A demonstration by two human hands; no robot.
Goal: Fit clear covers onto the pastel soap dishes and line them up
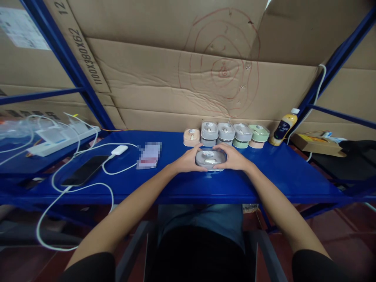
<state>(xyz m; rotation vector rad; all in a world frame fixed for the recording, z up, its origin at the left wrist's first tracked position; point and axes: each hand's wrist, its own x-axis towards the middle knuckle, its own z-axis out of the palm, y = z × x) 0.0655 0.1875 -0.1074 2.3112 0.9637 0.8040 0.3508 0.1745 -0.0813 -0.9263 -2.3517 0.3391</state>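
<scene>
A grey lidded container (210, 159) with a clear-looking top and a pale clasp is low over the blue shelf, near its middle. My left hand (189, 159) wraps round its left side, and my right hand (232, 157) grips the right side. Whether its base touches the shelf I cannot tell. Just behind stand similar small containers in a row: a single peach one (191, 137), then stacks topped by grey ones (209, 131) and, at the right end, a green one (259, 133) over a pink one.
The blue shelf (282, 172) backs onto cardboard (152, 70) with red rings drawn on it. Right of the stacks leans a juice bottle (283, 127). A black phone (85, 170), white cables, a charger (119, 150) and a blurred-out item (149, 155) lie left.
</scene>
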